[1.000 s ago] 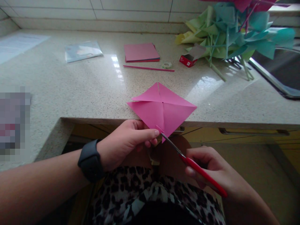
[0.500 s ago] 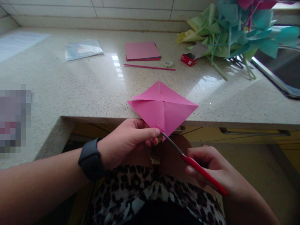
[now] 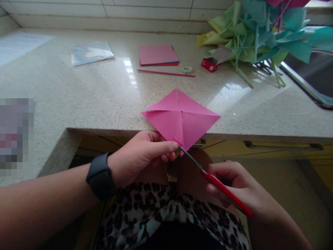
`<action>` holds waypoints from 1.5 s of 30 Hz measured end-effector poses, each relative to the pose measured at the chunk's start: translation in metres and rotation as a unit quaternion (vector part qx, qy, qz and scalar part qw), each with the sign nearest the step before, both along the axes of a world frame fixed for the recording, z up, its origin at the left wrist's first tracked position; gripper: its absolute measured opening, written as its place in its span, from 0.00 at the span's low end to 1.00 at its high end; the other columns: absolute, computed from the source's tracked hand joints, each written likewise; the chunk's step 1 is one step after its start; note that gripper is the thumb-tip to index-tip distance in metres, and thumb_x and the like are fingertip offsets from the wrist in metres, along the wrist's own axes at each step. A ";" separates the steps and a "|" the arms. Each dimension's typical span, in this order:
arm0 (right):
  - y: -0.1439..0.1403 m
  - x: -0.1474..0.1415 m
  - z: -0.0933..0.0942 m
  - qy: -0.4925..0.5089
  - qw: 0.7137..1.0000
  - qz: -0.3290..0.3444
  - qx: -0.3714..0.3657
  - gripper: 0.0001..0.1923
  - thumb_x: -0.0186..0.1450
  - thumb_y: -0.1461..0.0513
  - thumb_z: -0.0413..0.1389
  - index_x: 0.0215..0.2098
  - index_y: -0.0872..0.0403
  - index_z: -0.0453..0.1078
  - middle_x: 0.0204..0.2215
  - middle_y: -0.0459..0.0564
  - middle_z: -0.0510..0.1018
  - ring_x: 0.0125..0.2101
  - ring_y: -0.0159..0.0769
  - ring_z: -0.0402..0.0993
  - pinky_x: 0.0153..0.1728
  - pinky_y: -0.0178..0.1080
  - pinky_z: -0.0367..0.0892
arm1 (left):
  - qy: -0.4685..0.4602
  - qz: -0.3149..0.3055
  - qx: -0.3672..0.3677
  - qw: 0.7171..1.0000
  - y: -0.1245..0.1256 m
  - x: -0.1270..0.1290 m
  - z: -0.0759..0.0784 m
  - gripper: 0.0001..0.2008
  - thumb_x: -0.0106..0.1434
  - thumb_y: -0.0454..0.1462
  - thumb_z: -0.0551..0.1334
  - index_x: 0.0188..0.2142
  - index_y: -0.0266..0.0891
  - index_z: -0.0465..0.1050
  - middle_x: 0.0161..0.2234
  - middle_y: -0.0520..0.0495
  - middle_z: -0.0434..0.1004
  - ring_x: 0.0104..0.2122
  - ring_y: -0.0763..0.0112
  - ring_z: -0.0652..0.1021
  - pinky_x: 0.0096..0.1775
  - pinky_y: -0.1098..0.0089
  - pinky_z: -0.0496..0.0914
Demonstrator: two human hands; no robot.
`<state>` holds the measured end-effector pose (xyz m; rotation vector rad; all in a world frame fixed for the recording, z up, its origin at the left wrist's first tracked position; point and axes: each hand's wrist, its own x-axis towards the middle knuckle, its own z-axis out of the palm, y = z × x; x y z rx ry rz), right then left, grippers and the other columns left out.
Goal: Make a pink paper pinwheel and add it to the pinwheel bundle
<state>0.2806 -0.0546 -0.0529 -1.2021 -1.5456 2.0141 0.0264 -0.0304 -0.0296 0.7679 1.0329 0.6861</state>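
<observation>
The left hand (image 3: 142, 154) pinches the near corner of a creased pink paper square (image 3: 180, 119) lying over the near counter (image 3: 78, 93) edge. The right hand (image 3: 234, 187) grips red-handled scissors (image 3: 215, 184), whose blade tips meet that same corner.

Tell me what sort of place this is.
Probably a home kitchen used for paper craft: a speckled stone countertop backed by wall tiles, a drawer handle under its edge, and a heap of paper pinwheels beside a stack of coloured paper.
</observation>
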 end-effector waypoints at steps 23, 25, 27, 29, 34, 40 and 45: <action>-0.002 -0.002 0.002 -0.026 0.999 0.010 0.028 0.21 0.63 0.51 0.62 0.22 0.54 0.60 0.19 0.40 0.59 0.20 0.25 0.52 0.18 0.31 0.47 | -0.015 0.015 -0.002 1.000 -0.003 0.001 0.003 0.09 0.62 0.39 0.69 0.30 0.34 0.77 0.26 0.52 0.74 0.24 0.82 0.69 0.23 0.83 0.61; -0.004 -0.007 0.001 -0.034 0.997 0.004 0.070 0.21 0.64 0.51 0.61 0.23 0.54 0.59 0.19 0.40 0.59 0.21 0.25 0.52 0.19 0.31 0.48 | -0.032 0.034 -0.010 0.999 -0.006 0.003 0.004 0.10 0.61 0.40 0.70 0.32 0.34 0.77 0.26 0.52 0.74 0.23 0.83 0.68 0.23 0.83 0.60; -0.006 -0.013 -0.001 -0.041 0.992 0.001 0.116 0.21 0.65 0.51 0.60 0.23 0.53 0.59 0.20 0.40 0.60 0.22 0.26 0.53 0.20 0.32 0.50 | -0.048 0.064 -0.017 0.997 -0.009 0.006 0.006 0.10 0.60 0.40 0.71 0.32 0.34 0.77 0.26 0.52 0.73 0.23 0.83 0.67 0.22 0.83 0.59; -0.009 -0.020 -0.005 -0.039 0.986 -0.003 0.159 0.20 0.65 0.52 0.60 0.24 0.53 0.60 0.20 0.41 0.62 0.22 0.27 0.55 0.22 0.32 0.51 | -0.056 0.095 -0.023 0.994 -0.011 0.009 0.008 0.10 0.59 0.40 0.71 0.31 0.34 0.76 0.26 0.52 0.73 0.22 0.83 0.67 0.22 0.83 0.59; -0.015 -0.031 -0.018 -0.026 0.970 -0.036 0.239 0.17 0.66 0.54 0.59 0.25 0.53 0.62 0.20 0.40 0.63 0.21 0.27 0.55 0.22 0.33 0.52 | -0.068 0.132 -0.029 0.989 -0.014 0.014 0.012 0.10 0.59 0.40 0.72 0.31 0.35 0.76 0.27 0.52 0.74 0.22 0.84 0.66 0.23 0.83 0.61; -0.017 -0.036 -0.019 -0.041 0.955 -0.053 0.288 0.18 0.66 0.56 0.59 0.24 0.53 0.59 0.18 0.39 0.60 0.19 0.25 0.54 0.20 0.32 0.50 | -0.083 0.138 -0.035 0.986 -0.015 0.014 0.012 0.08 0.60 0.39 0.71 0.32 0.36 0.78 0.28 0.52 0.76 0.22 0.85 0.65 0.24 0.83 0.60; -0.017 -0.037 -0.021 -0.065 0.938 -0.058 0.335 0.18 0.65 0.59 0.59 0.23 0.52 0.57 0.18 0.38 0.57 0.18 0.25 0.52 0.19 0.32 0.48 | -0.082 0.144 -0.035 0.986 -0.015 0.015 0.012 0.08 0.59 0.40 0.72 0.32 0.36 0.78 0.27 0.52 0.76 0.22 0.84 0.66 0.23 0.83 0.60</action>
